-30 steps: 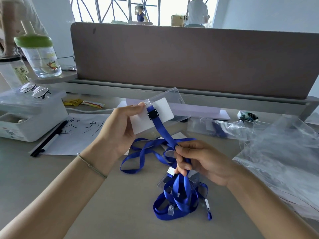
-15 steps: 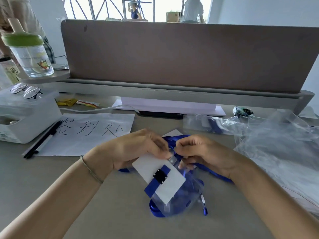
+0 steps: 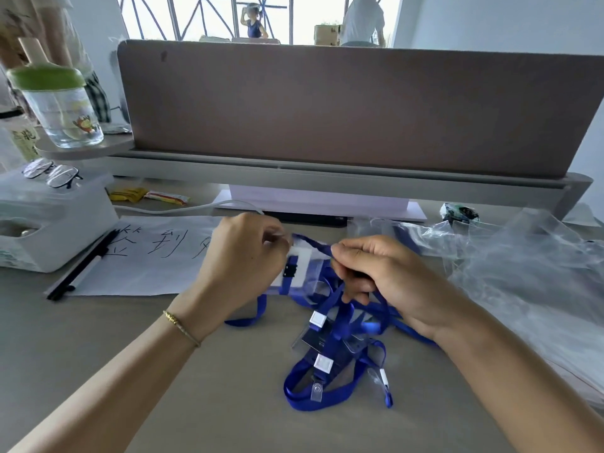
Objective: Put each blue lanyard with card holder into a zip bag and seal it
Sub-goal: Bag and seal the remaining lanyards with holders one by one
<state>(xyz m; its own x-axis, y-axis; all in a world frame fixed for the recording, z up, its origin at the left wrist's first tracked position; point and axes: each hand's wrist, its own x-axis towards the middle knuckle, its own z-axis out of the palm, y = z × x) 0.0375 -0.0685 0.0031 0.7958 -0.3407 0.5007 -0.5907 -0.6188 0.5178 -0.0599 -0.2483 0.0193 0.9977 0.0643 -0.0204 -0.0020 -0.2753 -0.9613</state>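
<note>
Near the middle of the desk (image 3: 98, 371), the left hand (image 3: 242, 266) pinches the top edge of a clear card holder (image 3: 299, 273) with a white card and black clip, fingers curled on it. The right hand (image 3: 379, 276) is closed on the blue strap (image 3: 312, 240) that runs from that holder, held just above the desk. The step looks like gathering this one lanyard so it can go into a bag. Just in front of the hands, toward the near edge, lies a tangle of other lanyards (image 3: 333, 364) with their holders, and the held strap seems to run down into it. To do this well, the right hand should draw the strap free of the pile before folding it, then coil the loops flat against the holder so the bundle stays narrow. The zip bags (image 3: 529, 282) lie heaped at the right edge; I cannot tell which is open, so one needs separating first.
</note>
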